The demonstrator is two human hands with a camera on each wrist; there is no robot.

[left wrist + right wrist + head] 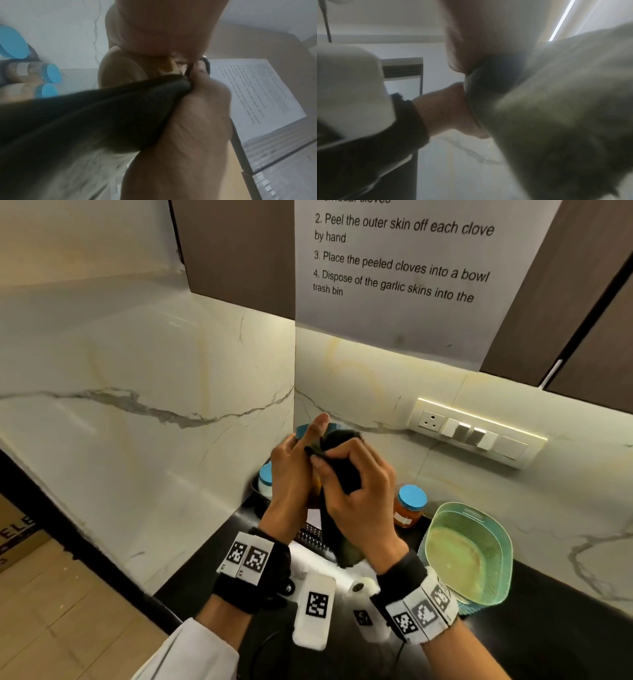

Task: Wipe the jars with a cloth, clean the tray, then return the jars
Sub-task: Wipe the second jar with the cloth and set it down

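left hand (pixel 291 474) grips a blue-lidded jar (pixel 310 430), raised above the black tray (pixel 257 501) in the tabletop (pixel 548 628) corner. right hand (pixel 359 501) fingers (pixel 334 463) clamp a dark cloth (pixel 342 474) against the jar.

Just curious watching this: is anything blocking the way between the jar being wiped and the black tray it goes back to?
Nothing visible does: the jar is held above the tray, where other jars stand.

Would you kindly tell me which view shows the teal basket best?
The head view: the teal basket stands whole on the dark counter, right of the hands. The left wrist view shows only jars, cloth and paper; the right wrist view is blurred, with no basket discernible.
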